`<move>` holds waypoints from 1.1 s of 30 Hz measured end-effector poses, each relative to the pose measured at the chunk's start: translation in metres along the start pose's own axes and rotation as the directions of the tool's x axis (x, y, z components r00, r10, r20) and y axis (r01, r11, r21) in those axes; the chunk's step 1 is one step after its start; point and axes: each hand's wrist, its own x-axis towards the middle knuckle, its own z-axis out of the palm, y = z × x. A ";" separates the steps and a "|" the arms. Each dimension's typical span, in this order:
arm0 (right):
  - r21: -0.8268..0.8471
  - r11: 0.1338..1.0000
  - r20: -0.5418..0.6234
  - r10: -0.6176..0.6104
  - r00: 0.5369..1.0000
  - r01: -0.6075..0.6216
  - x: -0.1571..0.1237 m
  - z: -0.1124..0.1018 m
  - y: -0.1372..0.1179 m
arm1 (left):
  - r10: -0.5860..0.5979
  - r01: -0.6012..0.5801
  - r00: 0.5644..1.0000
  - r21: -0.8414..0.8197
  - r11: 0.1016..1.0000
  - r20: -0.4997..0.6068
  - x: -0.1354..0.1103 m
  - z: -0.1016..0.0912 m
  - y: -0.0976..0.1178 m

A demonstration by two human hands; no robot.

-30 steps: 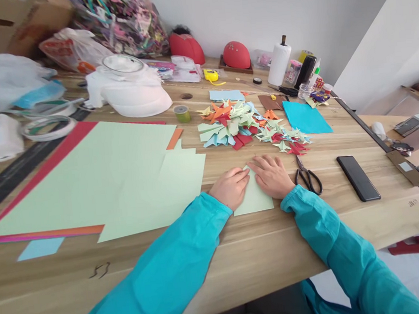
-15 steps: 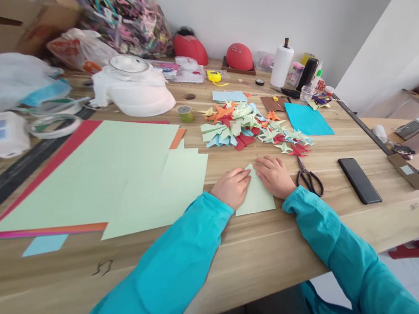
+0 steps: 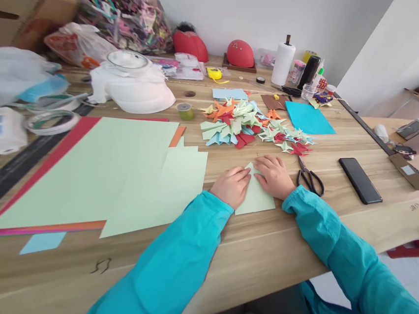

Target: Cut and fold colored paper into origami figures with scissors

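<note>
A pale green paper [image 3: 255,199] with a pointed top lies flat on the table in front of me, its upper sides folded in. My left hand [image 3: 231,187] is closed at its left edge, fingertips pressed together near the point. On the opposite edge, my right hand [image 3: 275,176] holds the paper down with bent fingers, the thumb side toward the middle. The fingertips partly hide the folds. Just right of that hand lie black-handled scissors [image 3: 309,179]. Beyond both hands is a heap of folded paper shapes [image 3: 241,122] in green, red, orange and blue.
Large pale green sheets [image 3: 96,173] over red and orange ones cover the left side. A black phone [image 3: 360,180] lies at the right. Behind stand a green spool [image 3: 185,111], a turquoise square [image 3: 309,117], a yellow tape measure [image 3: 214,73] and a red pincushion [image 3: 240,54].
My right hand's fingers have shifted slightly on the paper, the thumb side drawing a little toward its middle. My left hand stays put. The view has tilted very slightly.
</note>
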 end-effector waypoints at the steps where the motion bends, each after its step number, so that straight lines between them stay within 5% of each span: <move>1: -0.003 1.000 0.005 0.002 1.000 -0.002 0.000 0.000 0.000 | 0.000 0.000 1.000 0.001 1.000 -0.002 0.000 0.000 0.000; 33: -0.085 0.996 0.062 0.009 0.998 -0.004 0.002 -0.008 -0.005 | -0.031 0.030 0.999 0.048 0.998 0.016 0.000 0.000 0.003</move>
